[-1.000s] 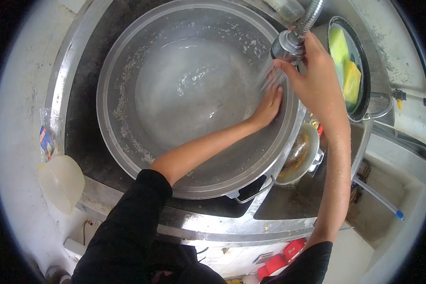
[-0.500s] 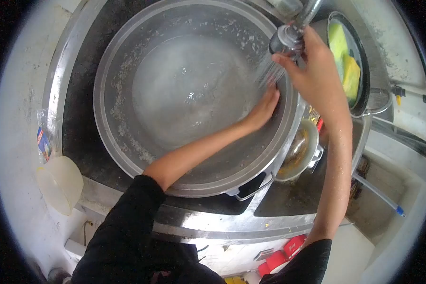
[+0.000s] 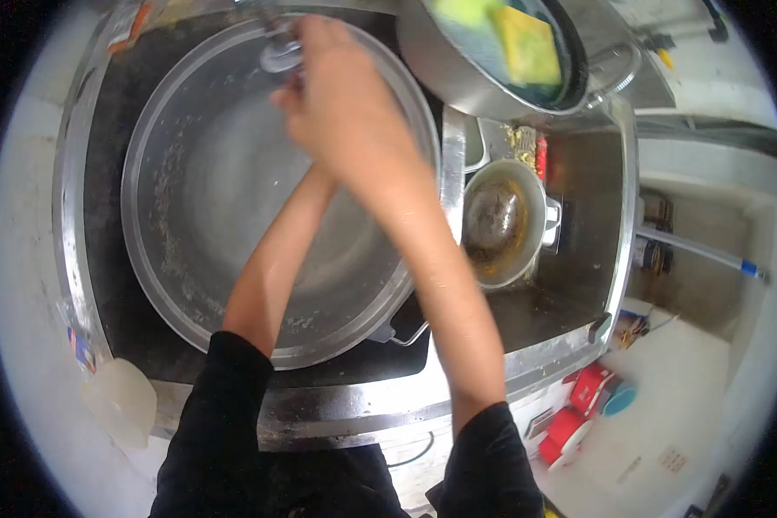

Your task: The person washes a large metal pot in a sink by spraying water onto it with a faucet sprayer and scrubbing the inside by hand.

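Stainless-steel edging (image 3: 380, 401) runs across the sink unit right in front of your body, bright where the light strikes it. Nearest you are your black sleeves (image 3: 211, 414), ending partway down the forearms. By the edging's left end sits a pale plastic vessel (image 3: 121, 401); low on your right are some red items (image 3: 578, 410).

Beyond the edging, your large metal pot (image 3: 363, 293) takes up most of the dark left compartment (image 3: 104, 268), its wire handle (image 3: 412, 332) at the near right. Cloudy water (image 3: 224, 181) lies in it, and pale flecks (image 3: 168, 216) cling to its inner wall. Your left forearm (image 3: 272, 250) reaches over the near rim into the pot; your left hand is hidden behind the right one, so how its fingers stand cannot be told.

To the right, a smaller metal bowl (image 3: 496, 216) with brown stains stands in the other compartment (image 3: 570, 293). Farther off, your right hand (image 3: 337, 95), blurred, has its fingers closed around a chrome spray head (image 3: 281, 56) over the pot's far side. At the upper right, a deep pot (image 3: 466, 73) holds a yellow, sponge-like piece (image 3: 527, 47) beside a green one (image 3: 466, 10).
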{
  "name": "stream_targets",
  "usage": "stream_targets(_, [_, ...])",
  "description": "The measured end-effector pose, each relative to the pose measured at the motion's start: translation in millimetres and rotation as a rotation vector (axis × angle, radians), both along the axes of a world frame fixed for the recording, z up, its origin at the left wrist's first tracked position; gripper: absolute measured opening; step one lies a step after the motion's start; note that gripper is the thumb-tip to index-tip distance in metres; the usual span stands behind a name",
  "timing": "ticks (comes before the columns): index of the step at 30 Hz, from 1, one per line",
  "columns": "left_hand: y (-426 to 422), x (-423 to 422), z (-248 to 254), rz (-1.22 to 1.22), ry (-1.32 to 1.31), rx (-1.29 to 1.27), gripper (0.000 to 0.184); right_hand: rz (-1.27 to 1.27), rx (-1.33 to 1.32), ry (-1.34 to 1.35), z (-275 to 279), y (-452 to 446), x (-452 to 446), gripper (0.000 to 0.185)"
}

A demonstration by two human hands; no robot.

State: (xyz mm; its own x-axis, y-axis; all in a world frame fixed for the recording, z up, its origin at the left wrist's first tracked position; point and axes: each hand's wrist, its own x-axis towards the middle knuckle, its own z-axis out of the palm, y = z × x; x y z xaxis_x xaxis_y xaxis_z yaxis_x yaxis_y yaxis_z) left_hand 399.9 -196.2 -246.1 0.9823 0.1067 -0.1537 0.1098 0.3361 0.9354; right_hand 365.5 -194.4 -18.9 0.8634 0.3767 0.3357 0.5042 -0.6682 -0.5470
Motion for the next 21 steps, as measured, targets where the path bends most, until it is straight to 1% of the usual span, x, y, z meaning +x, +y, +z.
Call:
stream_targets(2, [10, 2, -1, 0.028, -0.005, 0.045, 0.043, -0.043, 0.09, 0.096, 0, 7, -9, 0.042])
stream_targets(3, [14, 3, -1, 0.04, -0.001, 0.069, 0.042, -0.062, 0.101, 0.096, 1, 6, -12, 0.042])
stream_targets(5, [24, 7, -7, 0.052, 0.0, 0.116, 0.041, -0.047, 0.146, 0.18, 4, 4, -14, 0.044])
stream_targets(9, [36, 9, -8, 0.093, -0.022, 0.19, 0.038, -0.07, 0.166, 0.091, -2, 4, -13, 0.045])
stream_targets(11, [44, 10, -11, 0.108, -0.018, 0.259, 0.037, 0.013, 0.147, 0.184, -1, 4, -12, 0.05])
stream_targets(14, [54, -2, -28, 0.105, 0.019, 0.422, 0.035, 0.019, 0.12, 0.245, 6, 1, -13, 0.049])
stream_targets(15, [58, -7, -41, 0.097, 0.034, 0.484, 0.035, 0.019, 0.117, 0.24, 4, 2, -13, 0.049])
stream_targets(17, [63, -20, -50, 0.052, 0.044, 0.612, 0.033, -0.039, 0.118, 0.09, -8, 6, -10, 0.047])
stream_targets(18, [67, -27, -58, 0.021, 0.041, 0.679, 0.033, -0.075, 0.118, 0.096, -10, 8, -9, 0.047])
stream_targets(20, [84, -40, -74, -0.051, 0.032, 0.808, 0.031, -0.033, 0.14, 0.118, -17, 10, -9, 0.043])
stream_targets(21, [93, -42, -83, -0.095, 0.022, 0.859, 0.031, -0.097, 0.345, -0.01, -37, 22, -8, 0.036])
